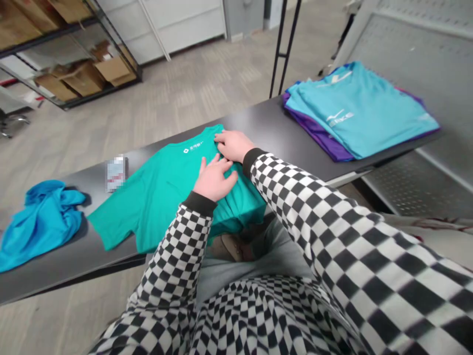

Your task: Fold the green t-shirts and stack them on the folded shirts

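Observation:
A green T-shirt [158, 192] with a white chest logo lies spread on the dark table [266, 125], its lower part hanging over the near edge. My left hand [213, 178] lies flat on the shirt's middle, fingers stretched out. Just beyond it my right hand [232, 144] presses on the shirt near the collar, fingers extended along the cloth. Both arms wear black-and-white checked sleeves. Neither hand grips anything that I can see.
A crumpled blue garment [40, 222] lies at the table's left end. A small blurred card or packet [116, 172] sits beside the green shirt. A stack of folded light-blue and purple shirts [354, 111] is at the right. Shelves with cardboard boxes [81, 74] stand behind.

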The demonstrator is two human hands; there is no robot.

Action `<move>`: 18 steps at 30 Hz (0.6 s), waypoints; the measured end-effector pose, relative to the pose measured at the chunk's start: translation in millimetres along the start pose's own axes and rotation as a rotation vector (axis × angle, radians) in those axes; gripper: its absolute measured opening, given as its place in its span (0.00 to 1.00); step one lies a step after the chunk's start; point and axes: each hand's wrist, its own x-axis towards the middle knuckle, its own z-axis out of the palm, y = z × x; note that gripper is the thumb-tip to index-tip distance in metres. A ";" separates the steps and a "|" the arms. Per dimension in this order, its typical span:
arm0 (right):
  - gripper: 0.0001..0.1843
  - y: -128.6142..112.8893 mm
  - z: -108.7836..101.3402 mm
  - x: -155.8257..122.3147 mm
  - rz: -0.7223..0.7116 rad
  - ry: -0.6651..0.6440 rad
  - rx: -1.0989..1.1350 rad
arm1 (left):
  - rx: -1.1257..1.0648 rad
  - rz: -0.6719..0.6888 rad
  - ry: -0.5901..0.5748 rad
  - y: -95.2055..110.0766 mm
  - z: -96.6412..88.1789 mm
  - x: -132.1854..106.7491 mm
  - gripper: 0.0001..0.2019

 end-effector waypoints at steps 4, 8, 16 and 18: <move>0.24 -3.6 0.8 -3.7 0.007 0.063 -0.038 | -0.129 -0.049 0.045 -9.5 -4.3 -39.3 0.26; 0.25 -2.6 1.8 -2.7 -0.009 0.061 -0.052 | -0.331 -0.134 0.086 -52.6 -10.1 -115.0 0.25; 0.26 1.5 8.5 0.6 -0.005 0.076 -0.022 | -0.112 -0.995 0.573 -225.0 -45.1 -244.0 0.28; 0.26 1.0 8.1 -0.7 -0.002 0.073 -0.023 | -0.005 -1.141 0.461 -254.7 -49.6 -245.5 0.33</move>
